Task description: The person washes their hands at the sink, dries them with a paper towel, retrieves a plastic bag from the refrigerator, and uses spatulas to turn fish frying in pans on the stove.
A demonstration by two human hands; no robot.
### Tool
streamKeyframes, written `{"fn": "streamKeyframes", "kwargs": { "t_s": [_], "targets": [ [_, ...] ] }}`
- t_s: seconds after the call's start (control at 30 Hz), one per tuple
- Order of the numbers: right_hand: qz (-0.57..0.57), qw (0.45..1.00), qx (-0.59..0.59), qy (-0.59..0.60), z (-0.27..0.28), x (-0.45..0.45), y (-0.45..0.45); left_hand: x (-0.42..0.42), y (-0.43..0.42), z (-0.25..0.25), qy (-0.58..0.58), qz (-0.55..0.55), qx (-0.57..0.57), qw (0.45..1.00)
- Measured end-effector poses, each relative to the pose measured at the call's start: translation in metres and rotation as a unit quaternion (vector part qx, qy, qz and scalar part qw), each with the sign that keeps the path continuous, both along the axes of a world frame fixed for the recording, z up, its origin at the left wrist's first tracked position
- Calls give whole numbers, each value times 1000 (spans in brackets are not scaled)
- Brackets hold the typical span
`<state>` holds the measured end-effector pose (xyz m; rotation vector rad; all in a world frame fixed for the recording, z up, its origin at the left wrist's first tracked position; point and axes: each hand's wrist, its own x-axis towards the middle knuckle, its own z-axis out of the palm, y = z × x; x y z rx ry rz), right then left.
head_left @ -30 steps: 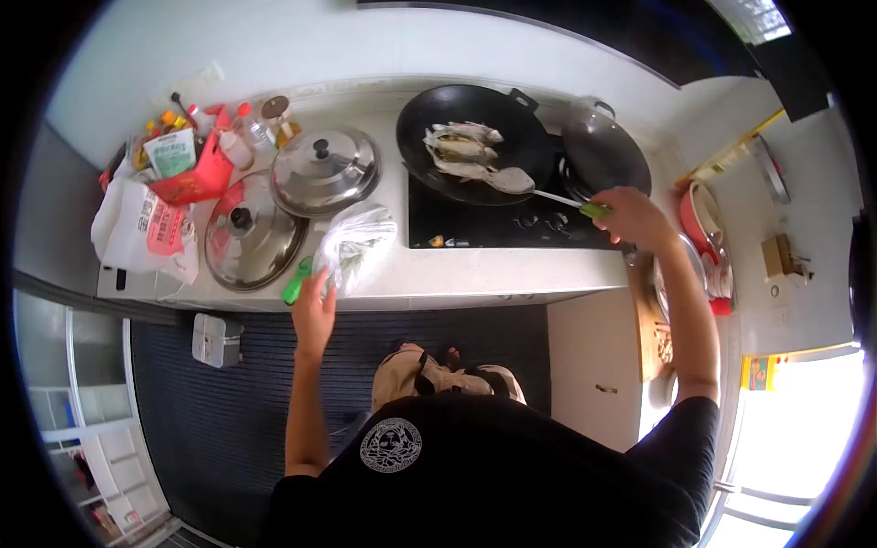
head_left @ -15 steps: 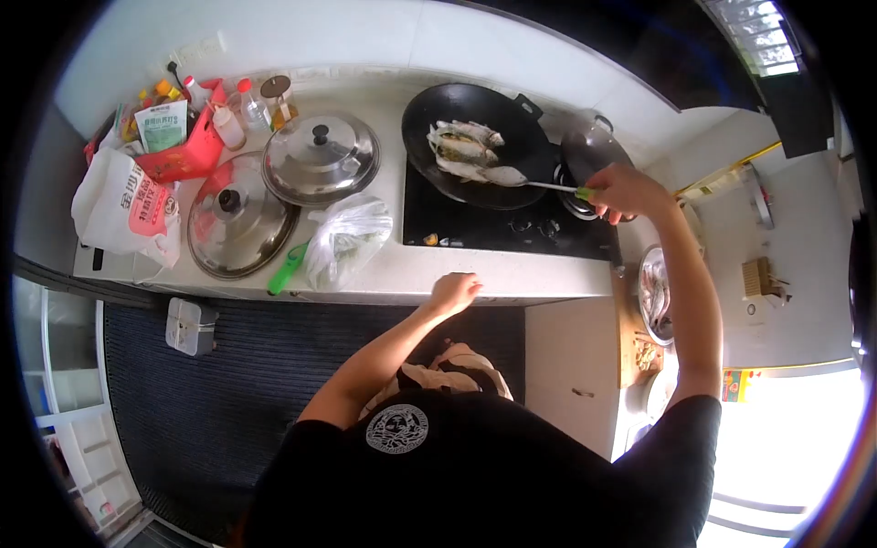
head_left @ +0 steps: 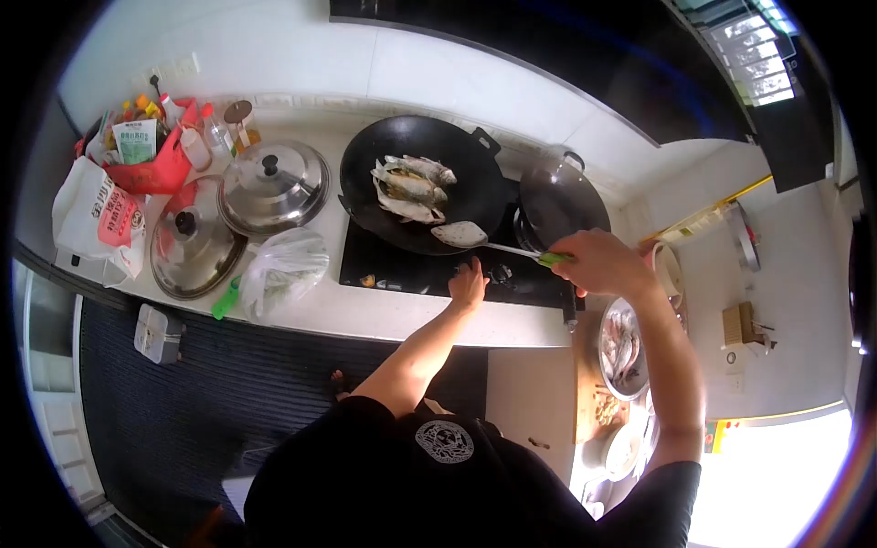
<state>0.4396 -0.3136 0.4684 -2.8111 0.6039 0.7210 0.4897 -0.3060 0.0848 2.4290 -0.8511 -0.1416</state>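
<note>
My right hand (head_left: 598, 262) is closed around the green handle of a metal spatula (head_left: 510, 248). The spatula's blade lies over the near right rim of a large black wok (head_left: 365, 212), apart from the fish. Several whole fish (head_left: 410, 189) lie side by side in the wok, at its middle. At the front of the black cooktop (head_left: 402, 270), my left hand (head_left: 469, 285) has its fingers around a stove knob, which they mostly hide. Just right of these fingers a second knob (head_left: 501, 274) shows.
A dark pan (head_left: 562, 196) sits on the right burner. Left on the counter are two steel lids (head_left: 274, 187), a plastic bag of greens (head_left: 288, 274) and a red basket (head_left: 164, 164) of bottles. A bowl of raw fish (head_left: 623, 347) stands at right, beside a cutting board (head_left: 589, 393).
My left hand has moved from in front of the counter up to the cooktop knob. The spatula has drawn back from the fish to the wok's near rim. The view has shifted.
</note>
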Motion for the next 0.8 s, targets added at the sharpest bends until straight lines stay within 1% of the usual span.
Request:
{"fn": "streamKeyframes", "kwargs": {
  "t_s": [0.1,0.2,0.33,0.47,0.57,0.6,0.7,0.73,0.77,0.8],
  "targets": [
    [27,999,16,-5,-7,4,-16,-1,-19,-17,-35,34,-4,999],
    [28,999,34,-8,-15,8,-26,1,-24,-20,14,68,-12,998],
    [51,997,49,15,-28,21,-30,6,-29,-18,-77,102,-25,991],
    [10,996,71,47,-39,36,-22,3,-24,-10,-93,90,-14,992],
    [-2,995,59,84,-38,54,-7,5,-26,-19,-97,79,-21,992],
    [1,994,53,99,-43,62,-5,7,-22,-14,-82,57,-2,995],
    [6,990,46,131,-49,84,0,-3,5,2,-83,9,-97,992],
    [6,989,50,140,-53,88,4,-9,19,3,-60,-41,-101,992],
    [1,989,56,140,-56,91,9,-19,41,1,-53,-83,-135,986],
    [-3,989,61,137,-57,95,12,-28,61,-13,5,-154,-110,982]
  ]
}}
